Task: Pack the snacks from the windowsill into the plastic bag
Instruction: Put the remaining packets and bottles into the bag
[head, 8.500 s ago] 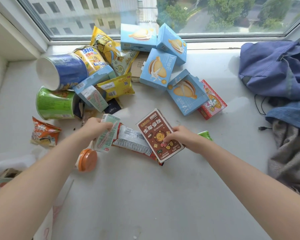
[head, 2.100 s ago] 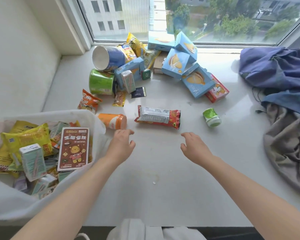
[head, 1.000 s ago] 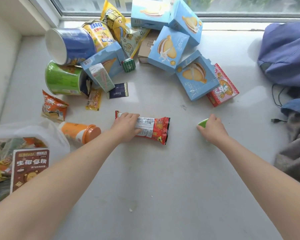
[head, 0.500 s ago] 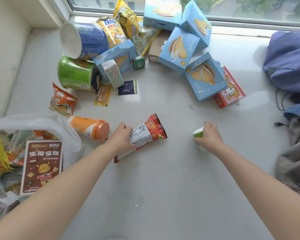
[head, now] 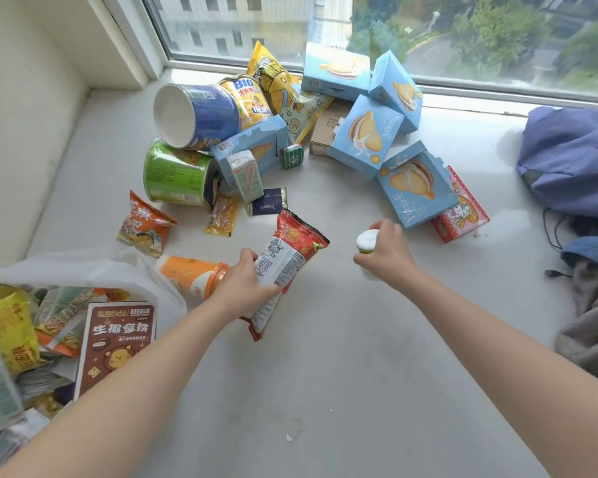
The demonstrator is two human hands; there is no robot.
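Snacks were already heaped in the white plastic bag at far left, a brown carton lying on top, the bag's mouth gaping at the edge of the windowsill. Behind its rim lay a green tub on its side, and nearer, touching the bag, an orange bottle. Next came the left hand, fingers and thumb curled round a red packet, held tilted with its printed label facing up. Across a gap, the right hand was wrapped round a small green cup with a white lid; whether it had left the sill, I couldn't tell. It looked like the carry step: both loads needed swinging left over the rim and dropping into the open mouth, the packet first, being nearer. Further right waited glossy sky-blue biscuit boxes, one torn open, and a pink box tucked against it, so plenty seemed left to pack.
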